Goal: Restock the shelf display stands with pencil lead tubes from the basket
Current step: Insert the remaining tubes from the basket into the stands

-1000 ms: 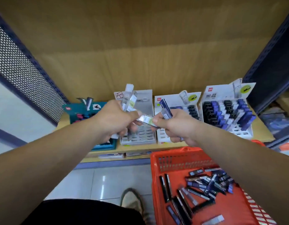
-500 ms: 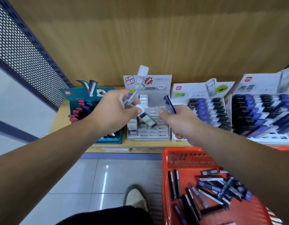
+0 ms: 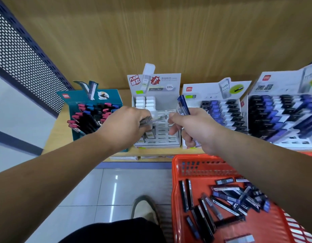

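- Head view: the left hand (image 3: pixel 123 127) is over the white stand (image 3: pixel 167 102), fingers curled tight round a small bunch of clear tubes (image 3: pixel 156 119) that poke out to the right.
- Right hand (image 3: pixel 197 128) is right beside it, fingers wrapped round a blue tube (image 3: pixel 183 105) that sticks up above the fist. Its thumb and forefinger sit just at the tip of the clear tubes; I can't tell whether they touch.
- The white stand has two short columns of white-capped tubes at the back left, and open slots across the rest.
- On the wooden shelf (image 3: pixel 60 130), a teal stand (image 3: pixel 92 98) is to the left, and a blue-and-black stand (image 3: pixel 213 90) and another stand (image 3: pixel 278 85) are to the right, both well filled.
- Down low, the red basket (image 3: pixel 200 157) has loose tubes (image 3: pixel 227 197) scattered across its bottom, dark and blue.
- A shoe (image 3: pixel 144 209) is on the tiled floor beside the basket.
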